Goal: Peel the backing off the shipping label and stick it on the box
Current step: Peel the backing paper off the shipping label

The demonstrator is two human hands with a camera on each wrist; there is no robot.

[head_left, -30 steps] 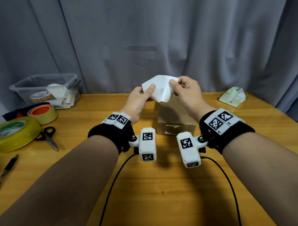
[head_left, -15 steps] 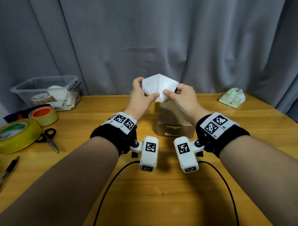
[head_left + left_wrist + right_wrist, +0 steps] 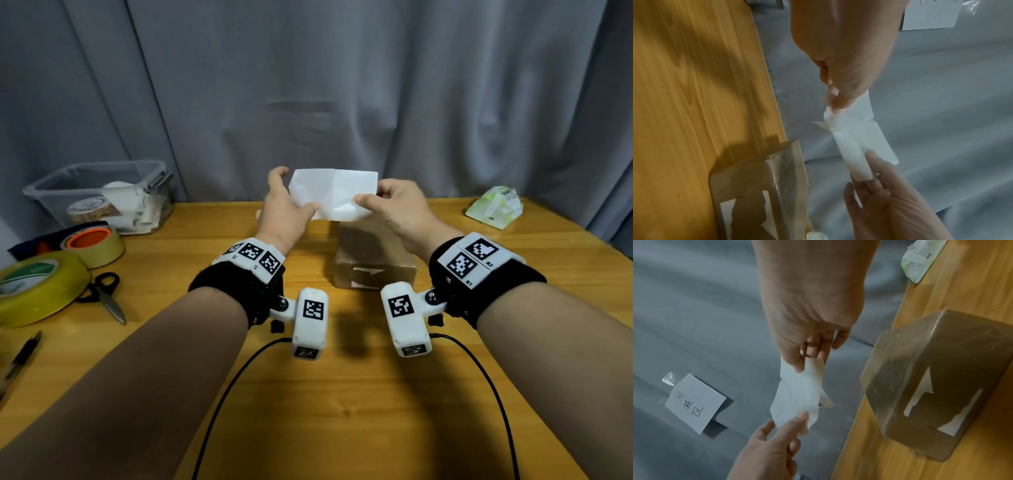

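Above the far middle of the desk (image 3: 308, 411), both hands hold the shipping label (image 3: 334, 195) up in the air, stretched between them. It is a thin white rectangle of paper, creased down the middle and crumpled along its lower edge, with rounded corners that show in the left wrist view. The left hand (image 3: 284, 212) pinches its left end between the thumb and the fingers behind the sheet. The right hand (image 3: 394, 209) pinches the right end the same way, thumb on the near face and fingers curled behind. In the wrist views one corner of the sheet curls away in a thinner, translucent flap near the left hand's fingertips; whether that flap is backing or label I cannot tell.

Just below the label, the box (image 3: 375, 263) sits on the desk's wood-grain top near its far edge. It is a brown cardboard block wrapped in glossy clear tape, with torn white paper patches on its near face.

At the far left corner stands a clear plastic bin (image 3: 99, 195) holding white scraps. Along the left edge lie a tape roll with an orange core (image 3: 94, 246), a larger yellowish tape roll (image 3: 37, 287), black-handled scissors (image 3: 106, 294) and a pen (image 3: 20, 356). A crumpled green-and-white packet (image 3: 495, 210) rests near the far right corner. Grey curtain fabric (image 3: 342, 85) hangs in soft folds behind the desk.
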